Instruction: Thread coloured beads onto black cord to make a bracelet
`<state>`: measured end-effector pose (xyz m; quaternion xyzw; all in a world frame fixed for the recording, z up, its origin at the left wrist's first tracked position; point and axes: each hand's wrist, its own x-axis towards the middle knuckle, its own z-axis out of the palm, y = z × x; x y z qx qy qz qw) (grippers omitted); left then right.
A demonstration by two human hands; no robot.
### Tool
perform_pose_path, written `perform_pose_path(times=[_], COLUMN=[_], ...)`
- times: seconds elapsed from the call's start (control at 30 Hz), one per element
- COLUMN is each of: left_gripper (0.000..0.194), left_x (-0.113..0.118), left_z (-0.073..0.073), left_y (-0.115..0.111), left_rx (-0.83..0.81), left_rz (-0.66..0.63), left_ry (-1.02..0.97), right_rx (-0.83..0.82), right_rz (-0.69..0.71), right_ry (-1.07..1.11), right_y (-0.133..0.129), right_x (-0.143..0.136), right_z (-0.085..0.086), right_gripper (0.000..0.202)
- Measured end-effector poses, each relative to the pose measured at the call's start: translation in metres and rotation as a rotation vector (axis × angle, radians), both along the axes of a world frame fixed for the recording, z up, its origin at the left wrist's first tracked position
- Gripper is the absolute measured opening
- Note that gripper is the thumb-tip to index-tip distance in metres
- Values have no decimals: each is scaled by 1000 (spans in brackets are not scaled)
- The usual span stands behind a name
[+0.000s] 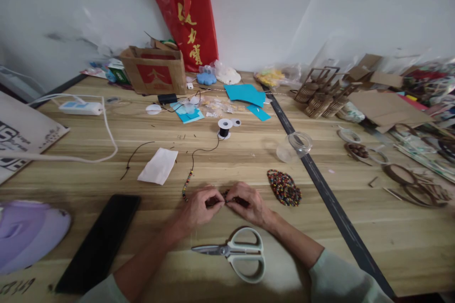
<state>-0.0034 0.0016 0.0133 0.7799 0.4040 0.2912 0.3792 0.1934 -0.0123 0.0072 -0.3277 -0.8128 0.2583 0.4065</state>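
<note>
My left hand (201, 206) is closed in a pinch just above the table, left of centre. A dark cord strung with small coloured beads (186, 184) runs out from it to a white spool of black cord (224, 129). Thumb and finger of my right hand (249, 203) are pinched too, their tips meeting those of the left. Something small and dark shows at the fingertips, too fine to make out. To the right lies a coiled heap of multicoloured bead strands (284, 187). Scissors with pale green handles (245, 253) rest below both hands.
A black phone (99, 244), a folded white paper (158, 166) and a loose dark cord (135, 156) lie to the left. Beyond the beads stands a clear round container (299, 144). Blue paper (245, 94), a cardboard box (156, 73) and small woven baskets (320, 99) sit farther back.
</note>
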Motion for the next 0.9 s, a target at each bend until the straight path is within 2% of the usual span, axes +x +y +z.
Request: perform_pose_path(times=[0.9], left_gripper=[10], left_x=[1], left_z=[-4], left_y=[0], left_rx=[32], left_rz=[-10], left_ry=[21], right_rx=[-8], right_rz=[10], right_ry=[11], right_y=[-1], right_x=[0], right_z=[-2], right_gripper=[18])
